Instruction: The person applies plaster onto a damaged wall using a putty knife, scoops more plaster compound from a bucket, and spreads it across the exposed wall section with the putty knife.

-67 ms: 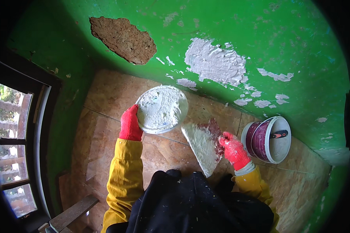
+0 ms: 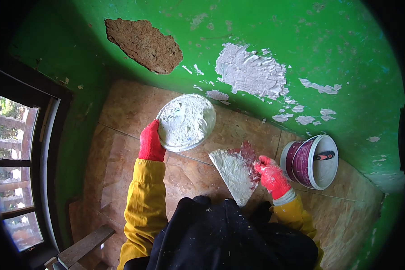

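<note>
One round lid (image 2: 182, 149) bearing white paste (image 2: 186, 119) is gripped by the left hand (image 2: 151, 142); nearer and to its right, the right hand (image 2: 273, 178) clasps a smeared, broad spreader (image 2: 237, 172), left of a purple bucket (image 2: 300, 163).

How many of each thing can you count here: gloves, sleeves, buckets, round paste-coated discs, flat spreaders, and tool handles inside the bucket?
Red gloves: 2
Yellow sleeves: 2
Bucket: 1
Paste-coated disc: 1
Flat spreader: 1
Tool handle inside the bucket: 1
Total: 8

through my head fisheye i look steeply down from above and left of the bucket (image 2: 300, 163), fairly near.
</note>
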`<state>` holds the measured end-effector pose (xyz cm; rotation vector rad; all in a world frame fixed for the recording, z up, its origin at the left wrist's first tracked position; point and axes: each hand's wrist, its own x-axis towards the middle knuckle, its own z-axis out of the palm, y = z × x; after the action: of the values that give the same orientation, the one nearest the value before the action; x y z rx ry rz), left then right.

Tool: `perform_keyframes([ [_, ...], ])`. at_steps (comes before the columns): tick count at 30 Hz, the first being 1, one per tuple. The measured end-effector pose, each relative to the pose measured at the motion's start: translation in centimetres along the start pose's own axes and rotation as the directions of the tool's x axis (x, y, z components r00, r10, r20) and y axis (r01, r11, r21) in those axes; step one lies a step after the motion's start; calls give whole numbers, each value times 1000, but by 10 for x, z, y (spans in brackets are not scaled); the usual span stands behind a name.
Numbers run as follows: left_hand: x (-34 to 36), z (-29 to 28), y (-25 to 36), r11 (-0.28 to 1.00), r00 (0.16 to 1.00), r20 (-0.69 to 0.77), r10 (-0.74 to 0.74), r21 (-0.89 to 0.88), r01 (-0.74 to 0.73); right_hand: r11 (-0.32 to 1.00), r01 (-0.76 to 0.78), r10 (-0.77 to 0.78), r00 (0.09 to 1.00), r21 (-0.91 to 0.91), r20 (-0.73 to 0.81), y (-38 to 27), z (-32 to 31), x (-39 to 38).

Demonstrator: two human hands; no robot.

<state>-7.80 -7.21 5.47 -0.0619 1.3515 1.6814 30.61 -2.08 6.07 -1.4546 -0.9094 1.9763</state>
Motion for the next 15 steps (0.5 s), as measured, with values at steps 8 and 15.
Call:
perform_keyframes([
  [8, 47, -36, -21, 952, 980, -113, 166, 278, -129, 984, 24, -2, 992, 174, -127, 13, -9, 0],
  [15, 48, -43, -6, 980, 985, -85, 151, 139, -139, 956, 62, -39, 996, 287, -86, -27, 35, 20],
])
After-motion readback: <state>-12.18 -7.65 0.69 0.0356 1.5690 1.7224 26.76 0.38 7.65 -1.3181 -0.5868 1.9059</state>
